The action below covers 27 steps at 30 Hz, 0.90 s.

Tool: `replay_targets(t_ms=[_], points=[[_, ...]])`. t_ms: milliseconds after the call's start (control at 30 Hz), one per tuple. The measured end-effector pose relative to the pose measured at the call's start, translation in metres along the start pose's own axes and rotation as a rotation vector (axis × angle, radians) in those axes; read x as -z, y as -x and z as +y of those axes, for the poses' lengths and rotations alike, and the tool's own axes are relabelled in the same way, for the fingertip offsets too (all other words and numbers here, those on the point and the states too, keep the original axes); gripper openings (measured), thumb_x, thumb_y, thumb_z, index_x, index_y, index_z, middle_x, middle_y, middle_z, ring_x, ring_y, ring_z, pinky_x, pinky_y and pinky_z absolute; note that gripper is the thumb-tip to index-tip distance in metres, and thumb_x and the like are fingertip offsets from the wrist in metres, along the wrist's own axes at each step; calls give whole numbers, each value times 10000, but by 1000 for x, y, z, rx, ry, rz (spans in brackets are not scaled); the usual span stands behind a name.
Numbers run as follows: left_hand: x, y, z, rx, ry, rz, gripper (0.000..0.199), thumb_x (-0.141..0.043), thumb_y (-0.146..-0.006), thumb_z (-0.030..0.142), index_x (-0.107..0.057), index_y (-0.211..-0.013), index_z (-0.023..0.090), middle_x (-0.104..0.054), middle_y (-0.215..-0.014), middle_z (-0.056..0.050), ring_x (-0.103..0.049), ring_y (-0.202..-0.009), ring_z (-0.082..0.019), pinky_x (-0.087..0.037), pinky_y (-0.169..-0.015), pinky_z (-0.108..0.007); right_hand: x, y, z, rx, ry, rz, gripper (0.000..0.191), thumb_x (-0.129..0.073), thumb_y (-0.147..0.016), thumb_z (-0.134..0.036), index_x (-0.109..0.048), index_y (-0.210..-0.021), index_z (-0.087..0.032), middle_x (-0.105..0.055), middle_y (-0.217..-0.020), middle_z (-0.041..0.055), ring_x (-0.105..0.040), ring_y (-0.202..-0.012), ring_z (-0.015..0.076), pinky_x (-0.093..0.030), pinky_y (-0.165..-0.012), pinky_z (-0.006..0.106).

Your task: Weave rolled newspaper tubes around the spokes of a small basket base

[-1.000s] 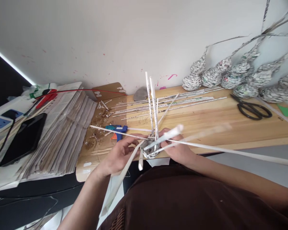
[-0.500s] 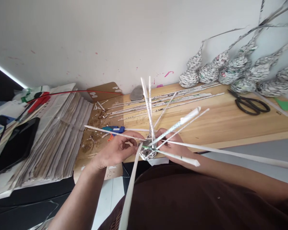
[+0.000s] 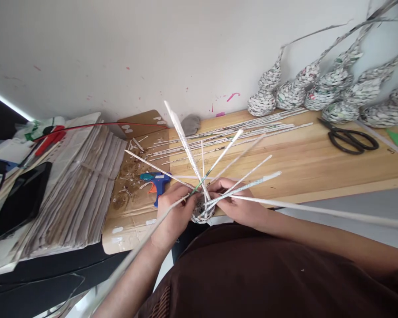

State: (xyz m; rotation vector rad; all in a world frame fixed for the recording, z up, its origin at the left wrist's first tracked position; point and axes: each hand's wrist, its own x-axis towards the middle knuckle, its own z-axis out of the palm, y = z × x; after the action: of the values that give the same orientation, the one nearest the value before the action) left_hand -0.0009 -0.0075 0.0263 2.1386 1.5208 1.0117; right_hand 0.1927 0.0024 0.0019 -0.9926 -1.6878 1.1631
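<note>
A small woven paper piece (image 3: 203, 213) is at the table's front edge, with several long rolled-paper strips fanning out of it. On its left, my left hand (image 3: 177, 207) has its fingers closed on a paper strip that runs down over my left forearm. My right hand (image 3: 230, 201) is closed at the right side of the weave, its fingertips pinching strips at the rim. One white strip (image 3: 305, 208) stretches far to the right over my right forearm. Another thick strip (image 3: 182, 137) stands up toward the wall. The fingertips of both hands are partly hidden among the strips.
Loose paper rods (image 3: 225, 137) lie along the wooden table (image 3: 285, 163). Black scissors (image 3: 348, 138) rest at the right, below several woven gourd shapes (image 3: 262, 104). A blue glue gun (image 3: 159, 179) lies on cardboard at the left, beside stacked newspapers (image 3: 79, 194) and a phone (image 3: 20, 198).
My left hand has moved right and closed in on the weave. A green-marked strip has swung from lower right to upper right, and the upright strips now lean left.
</note>
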Motion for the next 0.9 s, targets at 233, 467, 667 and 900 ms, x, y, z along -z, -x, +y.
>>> replay_targets(t_ms=[233, 467, 667, 900], points=[[-5, 17, -7, -89, -69, 175, 138, -630, -897, 165, -756, -929, 210, -749, -983, -42, -698, -925, -173, -546, -846, -264, 10, -7, 4, -194, -183, -134, 206, -726, -811, -312, -708, -963, -174, -750, -935, 64, -701, -876, 215, -553, -794, 346], [-10, 21, -12, -32, -40, 211, 150, -640, -901, 187, -762, -978, 227, -757, -1007, -34, -703, -954, -173, -547, -875, -266, -2, -21, 13, -312, -483, -34, 349, -786, -749, -418, -750, -989, -166, -754, -857, 58, -692, -745, 184, -548, -693, 319], [-9, 23, -11, -42, -48, 195, 181, -652, -883, 182, -774, -997, 254, -760, -1007, -32, -715, -931, -180, -568, -863, -289, -7, -18, 12, -153, -398, 28, 292, -741, -813, -428, -767, -887, -147, -743, -865, 79, -682, -790, 194, -531, -705, 313], [-14, 23, -8, 9, -36, 308, 120, -716, -799, 180, -789, -876, 235, -759, -850, -23, -717, -794, -176, -572, -774, -274, -10, -11, 11, -35, -390, 95, 190, -740, -832, -363, -776, -897, -188, -752, -865, 64, -696, -803, 187, -555, -714, 312]])
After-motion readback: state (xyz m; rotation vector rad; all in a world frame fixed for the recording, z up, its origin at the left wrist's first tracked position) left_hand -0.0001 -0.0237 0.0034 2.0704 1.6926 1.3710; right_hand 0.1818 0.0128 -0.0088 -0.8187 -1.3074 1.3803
